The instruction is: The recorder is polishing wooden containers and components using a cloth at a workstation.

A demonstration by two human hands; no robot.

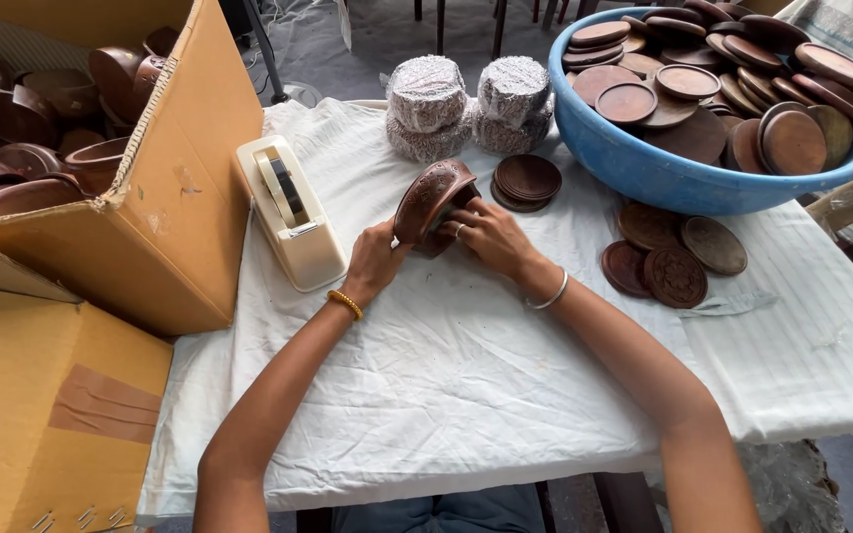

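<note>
Both hands grip carved brown wooden bowl [433, 200], tilted on edge, rim facing right. Left hand [375, 262], right hand [491, 237] clasp it just right of tape dispenser [290, 211], on white cloth [466, 365].

Soft, even daylight is filling the scene, casting only faint shadows beside the tape dispenser [291, 211]. No glare is showing. Focus is holding sharp near it; farther out, edges are bending slightly with wide-angle distortion.
</note>
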